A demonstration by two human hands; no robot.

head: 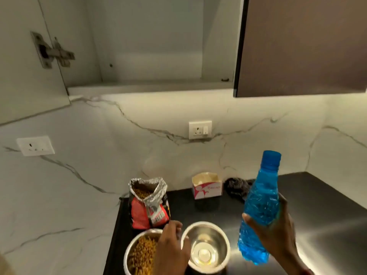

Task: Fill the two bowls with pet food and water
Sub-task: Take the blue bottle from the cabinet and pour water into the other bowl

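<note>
Two steel bowls stand side by side at the front of the dark counter. The left bowl [137, 253] holds brown kibble. The right bowl [210, 245] has a shiny bottom and shows no food. My left hand [170, 249] lies over the gap between them, with its thumb and fingers on the right bowl's left rim. My right hand [278, 233] grips a blue plastic bottle [260, 211], upright and slightly tilted, its blue cap on, just right of the right bowl. An open pet food bag [148, 203] with a foil top stands behind the left bowl, kibble showing inside.
A small white and pink carton [206, 185], open at the top, and a dark crumpled thing [236, 187] sit at the back of the counter [317, 215]. Marble wall with two sockets behind. An open wall cabinet [151, 46] hangs above.
</note>
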